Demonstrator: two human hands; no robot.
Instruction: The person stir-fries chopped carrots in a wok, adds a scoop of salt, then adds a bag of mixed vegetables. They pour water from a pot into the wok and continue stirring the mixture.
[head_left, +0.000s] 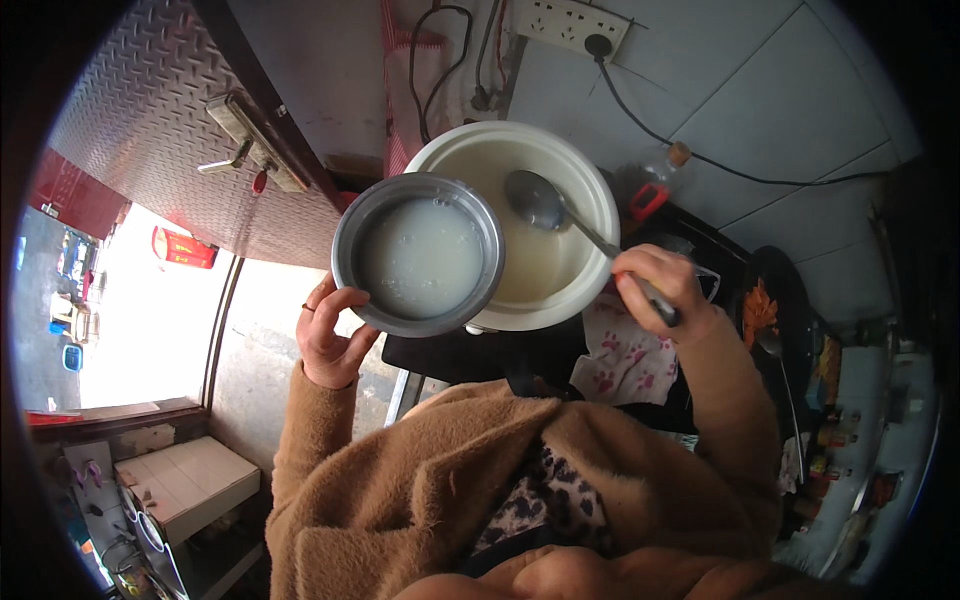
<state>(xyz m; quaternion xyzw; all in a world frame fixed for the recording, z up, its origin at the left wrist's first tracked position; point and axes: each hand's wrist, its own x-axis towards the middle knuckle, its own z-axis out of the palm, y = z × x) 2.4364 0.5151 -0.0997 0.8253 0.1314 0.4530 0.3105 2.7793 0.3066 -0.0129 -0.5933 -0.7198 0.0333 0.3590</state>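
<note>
My left hand (334, 330) grips the near left rim of a round metal bowl (345, 259), which is nearly full of cloudy whitish liquid (424, 259). The bowl overlaps the left side of a large cream-coloured round pot (609, 217), and whether the two touch is hard to tell. More cloudy liquid (536, 262) lies low in the pot. My right hand (664, 289) is closed around the dark-ended handle of a metal ladle (534, 199). The ladle's head is over the inside of the pot, with its shaft crossing the pot's right rim.
Right of the pot are a cloth with paw prints (626, 352), a clear bottle with a cork-like stopper (667, 169) and a dark pan (776, 285) holding orange food. A power strip (574, 26) is on the tiled wall. A patterned metal door (187, 112) stands at left, beside a bright doorway.
</note>
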